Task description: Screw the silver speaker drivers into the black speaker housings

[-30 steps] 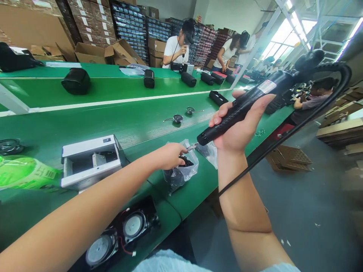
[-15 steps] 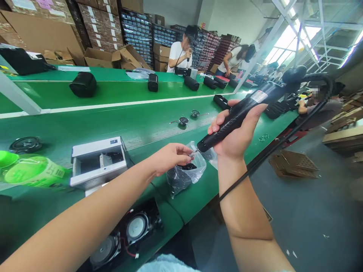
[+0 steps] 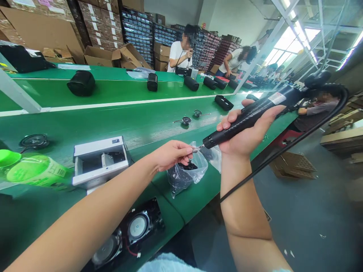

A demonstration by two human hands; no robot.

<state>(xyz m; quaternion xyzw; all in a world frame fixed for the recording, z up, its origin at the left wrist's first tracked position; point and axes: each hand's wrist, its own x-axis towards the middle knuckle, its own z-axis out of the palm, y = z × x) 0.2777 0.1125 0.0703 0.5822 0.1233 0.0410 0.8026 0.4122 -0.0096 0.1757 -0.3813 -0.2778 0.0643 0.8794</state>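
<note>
My right hand [image 3: 244,132] grips a black electric screwdriver [image 3: 255,113] around its barrel, with a black cable running from its rear end down past my forearm. My left hand [image 3: 172,155] is pinched around what looks like a small screw [image 3: 196,149] at the screwdriver's metal bit. Just below my left hand sits a clear plastic bag [image 3: 184,175] of small black parts. A white metal jig [image 3: 99,162] stands left of the bag. Two round speaker drivers [image 3: 138,226] lie under my left forearm, wired together.
A green conveyor bench [image 3: 136,121] runs away from me, holding loose speaker drivers [image 3: 185,120] and black cylindrical speaker housings [image 3: 191,83]. A green-labelled bottle [image 3: 36,170] stands at the left. Co-workers [image 3: 180,53] sit along the line. Flattened cardboard [image 3: 292,165] lies on the floor at right.
My left hand has risen out of the bag's mouth and brought its fingertips to the screwdriver bit. The screwdriver has tilted flatter, and the view has shifted slightly.
</note>
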